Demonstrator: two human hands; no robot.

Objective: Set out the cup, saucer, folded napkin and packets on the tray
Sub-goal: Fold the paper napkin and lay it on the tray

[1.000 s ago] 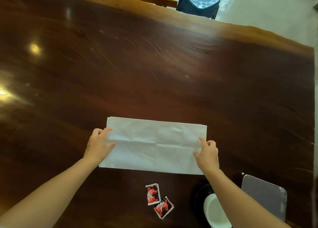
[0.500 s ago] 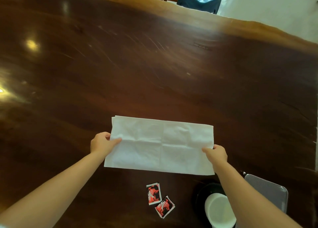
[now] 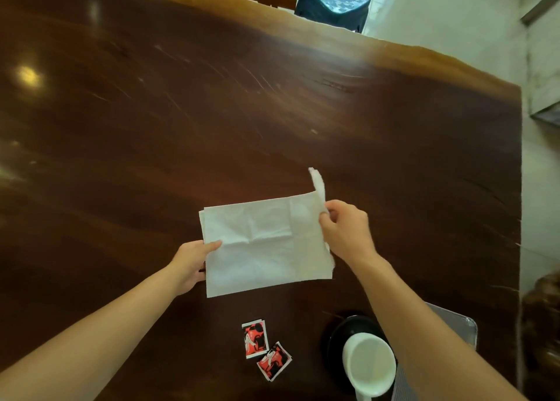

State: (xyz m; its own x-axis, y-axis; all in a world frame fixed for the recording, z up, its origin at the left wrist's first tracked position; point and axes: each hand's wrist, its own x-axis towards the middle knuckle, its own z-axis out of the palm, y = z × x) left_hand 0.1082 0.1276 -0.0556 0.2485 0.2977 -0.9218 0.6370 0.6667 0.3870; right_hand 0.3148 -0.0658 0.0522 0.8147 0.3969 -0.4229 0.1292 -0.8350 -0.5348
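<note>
A white paper napkin lies on the dark wooden table, its right half lifted and folding leftwards over the rest. My right hand pinches that raised right edge. My left hand holds the napkin's left edge against the table. Two red and black packets lie near the front edge. A white cup sits on a black saucer at the lower right. A grey metal tray shows behind my right forearm, mostly hidden.
A dark blue plastic stool stands beyond the table's far edge. The table's right edge runs down past the tray, with pale floor beyond it. A brown furry shape sits at the right frame edge.
The napkin lay spread out long with a hand at each end. Now my right hand has lifted its right end and carried it leftwards, so the napkin looks about half as wide.
</note>
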